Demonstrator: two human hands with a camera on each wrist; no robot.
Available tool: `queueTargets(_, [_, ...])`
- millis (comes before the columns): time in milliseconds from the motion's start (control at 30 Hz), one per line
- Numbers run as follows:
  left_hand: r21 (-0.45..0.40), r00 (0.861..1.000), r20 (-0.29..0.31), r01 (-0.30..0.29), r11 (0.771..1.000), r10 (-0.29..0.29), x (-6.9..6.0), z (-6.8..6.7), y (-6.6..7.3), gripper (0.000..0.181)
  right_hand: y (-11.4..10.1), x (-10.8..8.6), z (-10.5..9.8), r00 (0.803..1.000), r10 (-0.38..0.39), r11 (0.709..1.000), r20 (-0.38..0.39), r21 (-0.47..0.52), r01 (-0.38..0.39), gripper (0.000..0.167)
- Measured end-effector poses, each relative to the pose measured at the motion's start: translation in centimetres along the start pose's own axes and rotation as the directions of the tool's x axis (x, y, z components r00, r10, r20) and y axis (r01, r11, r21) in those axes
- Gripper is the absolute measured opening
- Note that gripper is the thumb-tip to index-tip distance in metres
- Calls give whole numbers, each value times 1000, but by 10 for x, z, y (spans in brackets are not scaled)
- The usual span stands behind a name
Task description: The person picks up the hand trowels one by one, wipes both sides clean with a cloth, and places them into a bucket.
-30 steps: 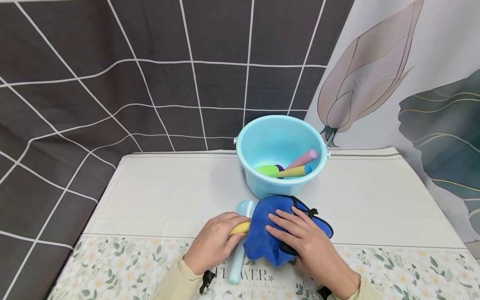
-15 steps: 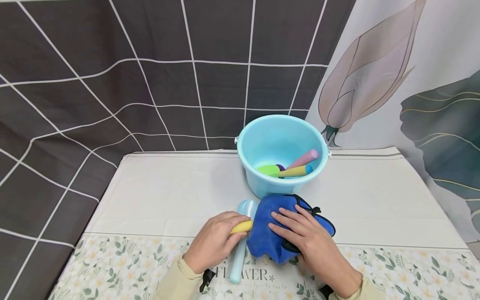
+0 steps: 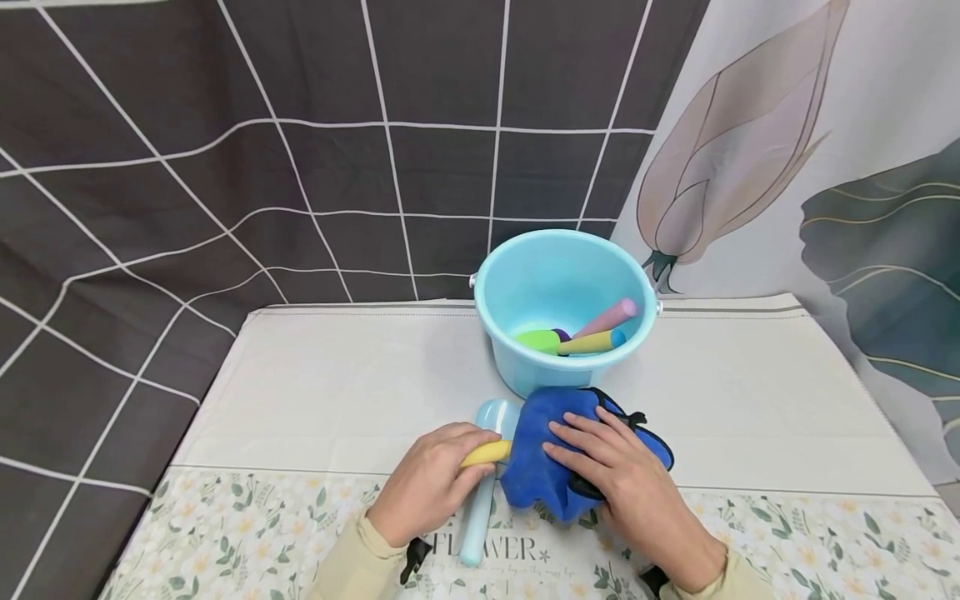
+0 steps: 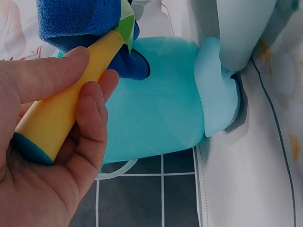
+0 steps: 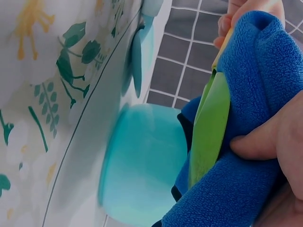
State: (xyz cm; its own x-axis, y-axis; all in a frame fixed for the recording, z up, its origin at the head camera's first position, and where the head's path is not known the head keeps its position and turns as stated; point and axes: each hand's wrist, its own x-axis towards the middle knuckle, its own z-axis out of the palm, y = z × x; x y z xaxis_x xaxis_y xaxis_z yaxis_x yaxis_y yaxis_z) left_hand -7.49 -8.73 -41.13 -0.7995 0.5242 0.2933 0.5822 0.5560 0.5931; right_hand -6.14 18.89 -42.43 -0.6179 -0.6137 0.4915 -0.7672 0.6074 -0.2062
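My left hand [image 3: 427,483] grips the yellow handle [image 4: 71,101] of a toy shovel, whose blue butt end shows against the palm in the left wrist view. The shovel's green blade [image 5: 211,120] is partly wrapped in a blue cleaning cloth [image 3: 543,442] with black edging. My right hand [image 3: 633,487] holds that cloth around the blade, its thumb pressing on the fabric in the right wrist view. From the head view the cloth hides the blade. Beneath the yellow handle, a light blue toy shovel [image 3: 477,521] lies on the table.
A light blue bucket [image 3: 517,367] stands just behind the cloth. Inside it lie a pink handle [image 3: 606,318], a yellow handle with a blue end [image 3: 588,343] and a green piece [image 3: 537,340]. The table [image 3: 322,383] has a floral front section; dark gridded fabric [image 3: 307,167] hangs behind.
The right hand and the cloth have slid slightly to the right along the shovel, so a bit more of the yellow handle shows. The left hand has stayed in place.
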Motion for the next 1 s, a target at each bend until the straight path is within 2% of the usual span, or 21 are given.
queueTargets(167, [-1,1000,-1,-2,1000,2,0,0,0,30,0,0,-1,1000,6,1000,2,-11,-6,84])
queueTargets(567, [0,999,-6,-34,999,34,1,-1,-1,30,1,0,-2,999,39,999,26,-20,-38,85])
queueTargets(1000, [-4,1000,12,-13,1000,13,-1,-2,-1,30,4,-2,-2,996,71,997,45,-32,-70,82])
